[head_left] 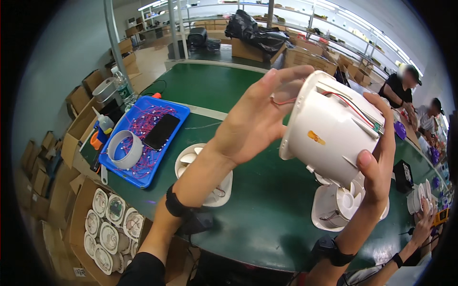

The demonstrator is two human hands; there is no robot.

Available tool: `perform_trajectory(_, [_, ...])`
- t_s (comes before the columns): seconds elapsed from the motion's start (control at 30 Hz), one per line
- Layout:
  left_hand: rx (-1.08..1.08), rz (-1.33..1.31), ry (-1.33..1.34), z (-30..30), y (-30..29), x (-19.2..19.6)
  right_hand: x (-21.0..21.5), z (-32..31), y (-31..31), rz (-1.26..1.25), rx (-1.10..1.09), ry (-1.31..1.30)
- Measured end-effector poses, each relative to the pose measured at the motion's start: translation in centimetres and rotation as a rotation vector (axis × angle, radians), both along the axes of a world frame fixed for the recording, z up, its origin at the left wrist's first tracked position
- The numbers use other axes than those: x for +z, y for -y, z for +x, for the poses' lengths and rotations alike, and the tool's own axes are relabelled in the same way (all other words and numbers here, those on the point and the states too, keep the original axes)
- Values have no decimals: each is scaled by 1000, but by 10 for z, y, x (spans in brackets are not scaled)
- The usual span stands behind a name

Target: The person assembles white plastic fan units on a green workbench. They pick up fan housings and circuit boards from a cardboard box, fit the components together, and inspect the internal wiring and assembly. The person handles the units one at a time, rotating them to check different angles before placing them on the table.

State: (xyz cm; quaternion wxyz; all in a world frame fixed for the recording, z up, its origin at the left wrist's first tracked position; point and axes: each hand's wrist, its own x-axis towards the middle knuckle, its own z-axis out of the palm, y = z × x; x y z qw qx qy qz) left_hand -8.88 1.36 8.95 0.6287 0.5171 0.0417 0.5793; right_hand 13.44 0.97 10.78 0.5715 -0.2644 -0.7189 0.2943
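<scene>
My right hand grips a white cylindrical fan housing from its right side, thumb on the near wall, and holds it tilted above the green table. Red and black wires run along a slot in its wall to a small green circuit board. An orange-brown smear marks the wall. My left hand is open at the rim on the left, its fingers stretched out and partly behind a short red wire. Whether those fingertips touch the rim is hard to tell.
A blue tray holds red wires, a black phone and a white ring. White fan units stand on the table. At lower left, a carton contains several housings. Co-workers sit at right, one hand nearby.
</scene>
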Motion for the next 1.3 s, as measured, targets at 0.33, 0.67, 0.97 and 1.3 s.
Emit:
perform_trajectory(0.33, [113, 180, -156, 0, -1, 0, 2, 1, 1, -7, -20, 25])
perform_trajectory(0.67, [419, 354, -518, 3, 4, -5, -4, -15, -5, -87, 31, 22])
perform_trajectory(0.97, [454, 415, -588, -3, 0, 0, -10, -10, -13, 12, 19, 35])
perform_trajectory(1.3, [437, 112, -330, 4, 8, 4, -6, -9, -17, 769, -205, 404])
